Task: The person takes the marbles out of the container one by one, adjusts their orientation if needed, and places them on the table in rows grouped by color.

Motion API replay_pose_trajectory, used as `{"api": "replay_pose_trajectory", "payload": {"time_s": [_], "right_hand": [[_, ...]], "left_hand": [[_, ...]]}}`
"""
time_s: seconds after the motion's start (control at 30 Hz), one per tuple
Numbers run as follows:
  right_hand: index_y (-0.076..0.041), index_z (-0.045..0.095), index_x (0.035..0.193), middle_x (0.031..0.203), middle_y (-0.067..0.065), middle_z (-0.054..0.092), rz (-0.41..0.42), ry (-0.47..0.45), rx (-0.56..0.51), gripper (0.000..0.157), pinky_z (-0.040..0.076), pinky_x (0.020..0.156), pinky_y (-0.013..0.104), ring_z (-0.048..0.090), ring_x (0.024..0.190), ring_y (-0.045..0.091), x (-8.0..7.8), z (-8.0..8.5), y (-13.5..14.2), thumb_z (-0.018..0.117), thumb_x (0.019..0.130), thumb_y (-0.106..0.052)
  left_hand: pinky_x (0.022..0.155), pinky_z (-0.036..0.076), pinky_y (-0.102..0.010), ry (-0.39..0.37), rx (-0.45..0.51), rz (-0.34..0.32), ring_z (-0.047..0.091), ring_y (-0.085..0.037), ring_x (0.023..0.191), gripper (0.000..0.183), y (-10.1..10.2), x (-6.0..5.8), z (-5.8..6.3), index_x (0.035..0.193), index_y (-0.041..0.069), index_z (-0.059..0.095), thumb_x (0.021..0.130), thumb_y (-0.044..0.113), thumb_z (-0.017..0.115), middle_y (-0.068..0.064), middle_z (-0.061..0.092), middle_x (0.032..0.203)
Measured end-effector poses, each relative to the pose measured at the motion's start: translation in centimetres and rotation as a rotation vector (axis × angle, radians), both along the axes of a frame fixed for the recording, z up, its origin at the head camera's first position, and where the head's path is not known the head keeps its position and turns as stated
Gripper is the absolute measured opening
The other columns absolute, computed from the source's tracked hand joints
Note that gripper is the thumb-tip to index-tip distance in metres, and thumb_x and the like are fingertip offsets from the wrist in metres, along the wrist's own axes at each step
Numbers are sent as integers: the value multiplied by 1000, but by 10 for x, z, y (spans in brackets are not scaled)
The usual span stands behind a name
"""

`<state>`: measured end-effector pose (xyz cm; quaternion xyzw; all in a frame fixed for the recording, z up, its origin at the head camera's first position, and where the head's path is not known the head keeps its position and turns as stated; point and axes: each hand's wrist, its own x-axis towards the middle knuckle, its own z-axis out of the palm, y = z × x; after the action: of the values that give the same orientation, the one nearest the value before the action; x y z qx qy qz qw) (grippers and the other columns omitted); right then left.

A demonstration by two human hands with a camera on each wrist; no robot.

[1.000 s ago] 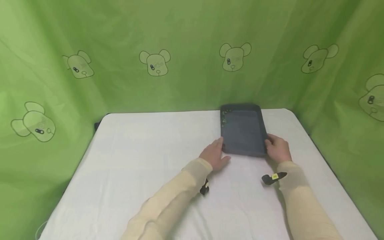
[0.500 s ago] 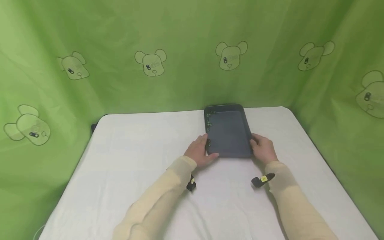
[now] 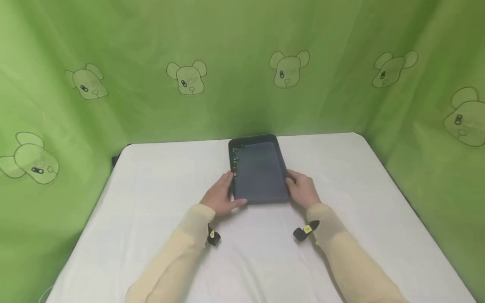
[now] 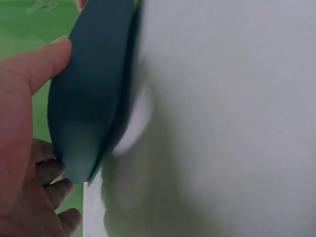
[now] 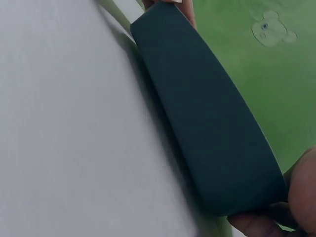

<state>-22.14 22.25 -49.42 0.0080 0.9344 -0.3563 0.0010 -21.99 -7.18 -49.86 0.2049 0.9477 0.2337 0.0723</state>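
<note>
A dark blue-grey rectangular tray [image 3: 261, 172] with a raised rim is held close over the white table, its near wall also filling the middle of the right wrist view. Several small green and brownish pieces [image 3: 235, 160] are gathered in a line along its left wall; their kind is too small to make out. My left hand [image 3: 220, 195] grips the near left corner, thumb against the front wall and fingers along the left side. At the right side, toward the near corner, my right hand [image 3: 303, 188] holds the tray with its thumb at the rim and its fingers beneath.
A white cloth [image 3: 163, 176] covers the table. Green curtains [image 3: 235, 113] with printed bear heads enclose its back and both sides. A black strap device with a yellow label sits on each wrist, over the cream sleeves [image 3: 341, 244].
Both hands have carried the tray leftward from the right half of the table toward the middle. The left thumb has come onto the front wall. The pieces stay along the left side.
</note>
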Motion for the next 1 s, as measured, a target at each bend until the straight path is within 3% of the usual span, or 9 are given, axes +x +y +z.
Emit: {"api": "replay_pose_trajectory", "payload": {"time_s": [0.3,0.57,0.8,1.0], "right_hand": [[-7,44,143,141,11,51,13,-33,-77,43,37,109,48,44,133,28,1,-4,-48,41,103,-23],[-5,48,140,138,12,54,22,-19,-79,42,40,107,46,47,130,28,16,-13,-77,47,102,-22],[-2,49,137,124,14,63,35,-16,-81,41,53,92,40,62,111,25,27,-14,-92,52,100,-20],[-3,48,137,105,6,67,73,-44,-86,42,56,75,29,63,88,12,36,-11,-97,54,98,-18]], "left_hand": [[118,19,-38,-7,81,81,13,-19,146,109,-47,9,1,155,13,16,76,71,63,-1,14,160],[118,19,-40,-76,97,153,12,-20,146,113,-71,26,2,156,15,13,74,78,59,-1,12,161],[117,22,-44,-56,121,179,15,-24,146,113,-83,37,2,155,13,15,74,75,62,-5,15,160],[116,22,-47,-51,95,170,16,-28,145,113,-91,45,5,154,9,18,74,71,67,-10,18,159]]}}
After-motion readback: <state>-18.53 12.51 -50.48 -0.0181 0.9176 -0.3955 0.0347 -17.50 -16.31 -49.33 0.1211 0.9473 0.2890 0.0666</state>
